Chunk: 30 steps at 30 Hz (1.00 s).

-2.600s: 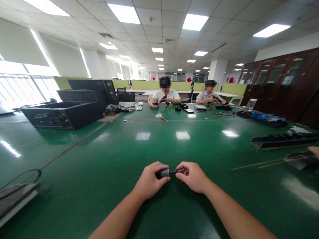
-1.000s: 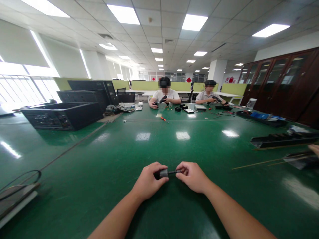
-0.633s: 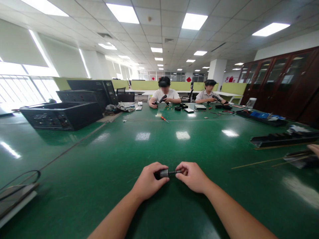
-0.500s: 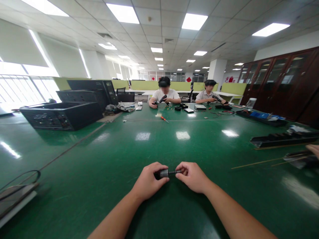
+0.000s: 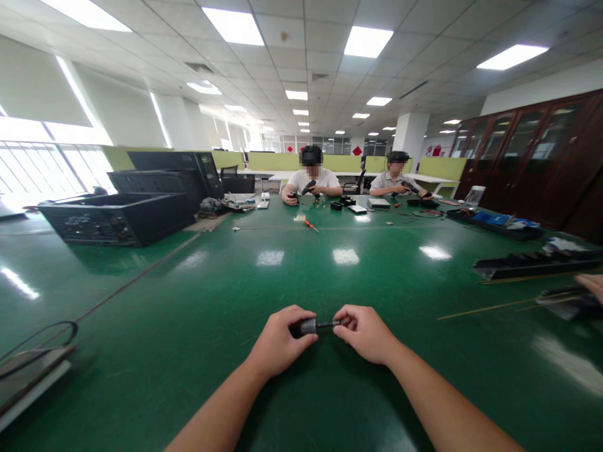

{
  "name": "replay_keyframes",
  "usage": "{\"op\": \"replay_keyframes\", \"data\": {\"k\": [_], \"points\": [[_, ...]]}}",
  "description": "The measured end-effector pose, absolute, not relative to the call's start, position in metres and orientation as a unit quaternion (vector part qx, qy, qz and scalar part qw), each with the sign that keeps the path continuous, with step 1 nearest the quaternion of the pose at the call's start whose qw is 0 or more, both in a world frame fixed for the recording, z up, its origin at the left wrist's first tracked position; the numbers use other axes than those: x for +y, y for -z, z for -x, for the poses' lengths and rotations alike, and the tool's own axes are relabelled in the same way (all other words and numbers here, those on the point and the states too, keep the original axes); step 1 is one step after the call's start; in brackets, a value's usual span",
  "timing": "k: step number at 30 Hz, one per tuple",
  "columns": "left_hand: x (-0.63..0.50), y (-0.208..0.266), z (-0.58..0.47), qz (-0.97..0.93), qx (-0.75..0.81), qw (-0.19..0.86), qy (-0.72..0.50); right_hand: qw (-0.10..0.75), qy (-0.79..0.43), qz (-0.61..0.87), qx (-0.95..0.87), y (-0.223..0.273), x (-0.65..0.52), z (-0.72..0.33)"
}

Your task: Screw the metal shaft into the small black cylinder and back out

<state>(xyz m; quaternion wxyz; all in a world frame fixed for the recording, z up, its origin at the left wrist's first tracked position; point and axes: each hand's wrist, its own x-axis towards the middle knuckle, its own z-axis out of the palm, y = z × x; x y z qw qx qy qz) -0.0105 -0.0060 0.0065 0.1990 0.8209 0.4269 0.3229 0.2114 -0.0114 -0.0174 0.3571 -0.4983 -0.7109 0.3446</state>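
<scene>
At lower centre, the left hand curled its fingers round a grey cylinder; the right hand pinched its slim shaft over the glossy green worktop.

- Table: glossy green top with bright reflections, a seam running across its left part.
- Open black case on the left, more cases behind it.
- Orange-handled screwdriver toward the far side.
- Black boxes and a white box beyond that.
- Black tray at right, blue packets inside.
- Black channel nearer.
- Flat slab at near left.
</scene>
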Motion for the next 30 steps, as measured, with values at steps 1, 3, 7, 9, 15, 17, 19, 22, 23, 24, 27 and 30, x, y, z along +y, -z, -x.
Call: {"op": "replay_keyframes", "data": {"k": [1, 3, 7, 9, 15, 17, 19, 22, 23, 24, 27, 30], "points": [[-0.0059, -0.0065, 0.0105, -0.821, 0.427, 0.198, -0.324, 0.358, -0.343, 0.498, -0.711, 0.0174, -0.0115, -0.2116], [-0.0056, -0.0066, 0.0107, -0.821, 0.427, 0.196, -0.324, 0.36, -0.343, 0.497, -0.711, 0.0175, -0.0116, -0.212], [-0.0052, -0.0072, 0.0117, -0.822, 0.427, 0.194, -0.324, 0.36, -0.339, 0.503, -0.708, 0.0179, -0.0113, -0.2126], [-0.0052, -0.0072, 0.0121, -0.821, 0.428, 0.195, -0.324, 0.36, -0.337, 0.504, -0.709, 0.0176, -0.011, -0.2126], [-0.0056, -0.006, 0.0127, -0.819, 0.429, 0.199, -0.325, 0.362, -0.338, 0.502, -0.709, 0.0174, -0.0114, -0.2124], [-0.0058, -0.0059, 0.0125, -0.818, 0.43, 0.2, -0.325, 0.364, -0.342, 0.5, -0.708, 0.018, -0.0114, -0.2124], [-0.0062, -0.0063, 0.0118, -0.819, 0.429, 0.201, -0.324, 0.364, -0.348, 0.499, -0.706, 0.0189, -0.011, -0.2122], [-0.007, -0.0073, 0.0105, -0.823, 0.423, 0.205, -0.32, 0.362, -0.353, 0.498, -0.705, 0.0199, -0.0102, -0.2116], [-0.0073, -0.0077, 0.0102, -0.824, 0.42, 0.207, -0.318, 0.361, -0.352, 0.498, -0.705, 0.02, -0.01, -0.2114], [-0.0074, -0.0081, 0.01, -0.825, 0.42, 0.208, -0.316, 0.361, -0.35, 0.497, -0.706, 0.0199, -0.0098, -0.2113], [-0.0071, -0.009, 0.0106, -0.824, 0.424, 0.203, -0.315, 0.365, -0.347, 0.498, -0.706, 0.0189, -0.0094, -0.2118], [-0.0053, -0.0086, 0.0134, -0.82, 0.441, 0.187, -0.313, 0.377, -0.345, 0.505, -0.696, 0.0182, -0.0086, -0.2132]]}}
